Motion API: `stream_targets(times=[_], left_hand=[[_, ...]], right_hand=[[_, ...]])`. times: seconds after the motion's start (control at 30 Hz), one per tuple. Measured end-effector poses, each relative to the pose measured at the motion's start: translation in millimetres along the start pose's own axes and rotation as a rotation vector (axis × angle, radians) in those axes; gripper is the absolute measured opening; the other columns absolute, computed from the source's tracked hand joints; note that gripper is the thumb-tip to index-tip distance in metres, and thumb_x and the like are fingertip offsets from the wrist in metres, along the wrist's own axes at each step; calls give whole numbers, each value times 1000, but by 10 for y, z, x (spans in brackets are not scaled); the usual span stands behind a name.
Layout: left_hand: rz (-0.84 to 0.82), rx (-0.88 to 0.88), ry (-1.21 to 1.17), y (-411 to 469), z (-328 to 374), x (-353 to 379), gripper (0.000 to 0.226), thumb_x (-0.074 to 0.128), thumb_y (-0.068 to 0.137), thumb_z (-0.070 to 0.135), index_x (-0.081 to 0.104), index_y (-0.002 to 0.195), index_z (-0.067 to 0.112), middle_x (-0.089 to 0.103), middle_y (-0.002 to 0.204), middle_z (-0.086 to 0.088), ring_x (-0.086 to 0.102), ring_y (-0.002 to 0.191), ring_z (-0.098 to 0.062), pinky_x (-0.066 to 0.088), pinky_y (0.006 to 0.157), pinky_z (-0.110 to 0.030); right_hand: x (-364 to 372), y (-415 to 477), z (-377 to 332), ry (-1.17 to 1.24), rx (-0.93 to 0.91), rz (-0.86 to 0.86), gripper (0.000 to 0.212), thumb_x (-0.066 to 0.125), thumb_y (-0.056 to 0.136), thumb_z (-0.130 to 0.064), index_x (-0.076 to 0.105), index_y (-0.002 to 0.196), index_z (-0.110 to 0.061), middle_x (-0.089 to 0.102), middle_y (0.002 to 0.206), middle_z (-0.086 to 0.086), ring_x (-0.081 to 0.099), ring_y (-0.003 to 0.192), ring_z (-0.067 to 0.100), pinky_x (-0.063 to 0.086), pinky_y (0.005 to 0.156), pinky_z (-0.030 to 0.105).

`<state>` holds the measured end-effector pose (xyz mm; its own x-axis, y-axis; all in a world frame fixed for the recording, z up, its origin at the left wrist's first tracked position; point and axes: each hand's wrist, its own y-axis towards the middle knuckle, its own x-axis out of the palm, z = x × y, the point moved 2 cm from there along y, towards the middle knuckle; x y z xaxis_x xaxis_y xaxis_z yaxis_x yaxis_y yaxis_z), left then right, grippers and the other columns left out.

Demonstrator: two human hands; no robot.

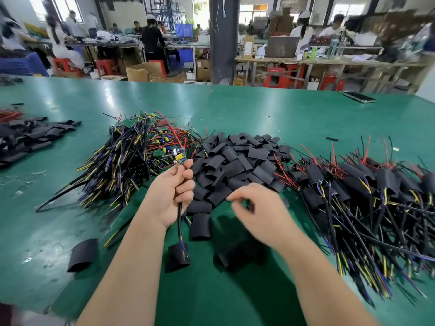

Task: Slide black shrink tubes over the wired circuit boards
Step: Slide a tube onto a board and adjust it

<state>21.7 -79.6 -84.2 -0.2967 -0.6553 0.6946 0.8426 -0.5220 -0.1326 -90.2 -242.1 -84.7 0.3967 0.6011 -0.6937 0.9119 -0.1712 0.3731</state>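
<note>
My left hand [173,189] grips a wired circuit board [179,161] by its black cable, whose end hangs down over a loose tube [178,257]. My right hand [256,208] hovers, blurred, at the near edge of the pile of black shrink tubes [237,161], fingers loosely curled and holding nothing I can see. A heap of bare wired boards [141,151] lies to the left of the tubes. Boards sleeved in tubes [367,184] lie in a pile at the right.
Loose tubes lie near me on the green table [259,109], one at the left [82,254] and one by my left wrist [200,225]. Another tube pile [28,137] sits far left. A phone [359,97] lies at the far right. People work at benches behind.
</note>
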Motion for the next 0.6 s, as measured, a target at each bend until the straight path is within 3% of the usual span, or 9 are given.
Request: stream_targets(times=[0.03, 0.13, 0.23, 0.4, 0.5, 0.53, 0.6], left_hand=[[17, 23, 30, 6, 9, -27, 28, 30, 104, 15, 57, 95, 13, 48, 57, 8, 27, 37, -1, 18, 32, -11], [98, 110, 122, 20, 50, -104, 29, 31, 104, 15, 57, 93, 11, 47, 55, 8, 24, 35, -1, 15, 31, -13], [166, 147, 165, 31, 79, -169, 31, 30, 105, 15, 57, 91, 11, 44, 52, 8, 21, 32, -2, 15, 30, -13], [169, 66, 248, 35, 52, -201, 29, 33, 104, 16, 60, 100, 8, 46, 51, 7, 21, 32, -2, 17, 28, -13], [85, 78, 406, 31, 23, -150, 30, 33, 104, 14, 61, 110, 4, 41, 50, 8, 20, 35, -3, 18, 31, -12], [48, 89, 452, 27, 7, -125, 30, 34, 103, 13, 62, 111, 3, 38, 49, 8, 19, 36, -3, 18, 32, -12], [-26, 92, 514, 10, -28, -73, 32, 35, 103, 12, 65, 110, 3, 31, 48, 7, 17, 37, -5, 17, 35, -12]], right_hand=[[87, -24, -67, -2, -86, -95, 23, 65, 86, -18, 71, 106, -28, 62, 100, -8, 50, 81, -6, 39, 82, 20], [336, -107, -171, -146, -203, -340, 40, 59, 90, -42, 53, 130, -45, 46, 132, -8, 40, 112, 16, 31, 99, 31], [453, -149, -203, -253, -202, -458, 35, 52, 92, -52, 53, 126, -46, 33, 144, -10, 29, 120, 19, 22, 101, 36], [358, -58, -144, -159, -100, -370, 10, 63, 89, -21, 65, 98, -16, 48, 125, -3, 46, 118, 21, 36, 100, 33], [278, -36, -68, -76, -10, -234, 43, 62, 84, -1, 57, 121, -21, 47, 125, -5, 49, 113, 15, 38, 96, 27], [245, -29, -47, -68, 13, -179, 45, 62, 83, -1, 57, 123, -21, 48, 123, -5, 49, 110, 13, 38, 94, 23], [187, -6, -25, -60, 44, -91, 28, 66, 79, -3, 66, 104, -16, 56, 109, -4, 55, 97, 13, 41, 88, 23]])
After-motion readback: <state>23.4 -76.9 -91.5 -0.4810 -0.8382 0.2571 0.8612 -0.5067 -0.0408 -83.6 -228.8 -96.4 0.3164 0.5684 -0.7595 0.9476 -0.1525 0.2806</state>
